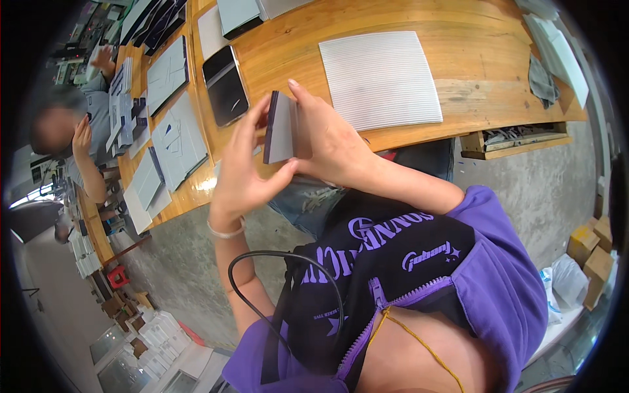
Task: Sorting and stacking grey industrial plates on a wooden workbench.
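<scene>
Between my two hands, above the near edge of the wooden table, a small flat grey box with dark purple edges (282,128) stands tilted upright. My left hand (246,167) curves round its left side, with the thumb along the lower end. My right hand (331,141) presses on the right side, its thumb at the bottom corner and its fingers reaching up behind. Part of the box is hidden by the right hand. A black phone (225,85) lies on the table just beyond my left hand. To the right is a white ribbed sheet (381,80).
Grey boards (175,141) and folded card pieces (145,180) cover the table's left part. Dark-edged boxes (154,23) stack at the far left. A co-worker (92,121) works there. A grey cloth (542,82) hangs at the right edge, above an open wooden drawer (514,139).
</scene>
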{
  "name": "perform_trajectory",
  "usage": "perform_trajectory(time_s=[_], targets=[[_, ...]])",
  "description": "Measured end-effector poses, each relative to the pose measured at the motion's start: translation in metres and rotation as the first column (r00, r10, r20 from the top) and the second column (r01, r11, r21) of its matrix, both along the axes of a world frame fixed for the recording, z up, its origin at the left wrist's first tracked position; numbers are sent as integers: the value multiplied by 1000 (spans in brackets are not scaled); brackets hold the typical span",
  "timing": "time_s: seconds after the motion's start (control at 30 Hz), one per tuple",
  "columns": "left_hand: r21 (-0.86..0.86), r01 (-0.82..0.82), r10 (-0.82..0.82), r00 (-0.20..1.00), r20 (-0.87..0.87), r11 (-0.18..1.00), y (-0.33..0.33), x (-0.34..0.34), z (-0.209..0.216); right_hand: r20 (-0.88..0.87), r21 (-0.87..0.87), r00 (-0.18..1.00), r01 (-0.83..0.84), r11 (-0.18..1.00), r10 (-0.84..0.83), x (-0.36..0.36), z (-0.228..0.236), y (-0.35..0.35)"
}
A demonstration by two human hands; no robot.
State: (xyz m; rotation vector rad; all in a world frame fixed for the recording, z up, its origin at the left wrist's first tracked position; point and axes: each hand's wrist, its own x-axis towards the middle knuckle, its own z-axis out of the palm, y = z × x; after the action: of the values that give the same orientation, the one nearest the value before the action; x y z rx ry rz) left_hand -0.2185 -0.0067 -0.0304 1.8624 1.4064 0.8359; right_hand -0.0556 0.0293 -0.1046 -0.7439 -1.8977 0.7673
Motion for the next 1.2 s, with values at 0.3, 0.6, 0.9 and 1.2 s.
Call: perform_trajectory(time_s=[0.3,0.6,0.9,1.2], targets=[[-37,-451,452,891,42,892,-10,33,-36,15,55,1000,-5,998,4,6,6,1],[-530,-213,571,283,770,821,-9,3,-32,538,239,808,127,963,-240,108,9,34],[-479,311,516,-43,856,821,-2,7,-19,581,185,801,43,982,-145,129,14,37],[-362,457,503,-237,831,813,-1,15,-18,585,258,778,89,962,-229,121,7,29]])
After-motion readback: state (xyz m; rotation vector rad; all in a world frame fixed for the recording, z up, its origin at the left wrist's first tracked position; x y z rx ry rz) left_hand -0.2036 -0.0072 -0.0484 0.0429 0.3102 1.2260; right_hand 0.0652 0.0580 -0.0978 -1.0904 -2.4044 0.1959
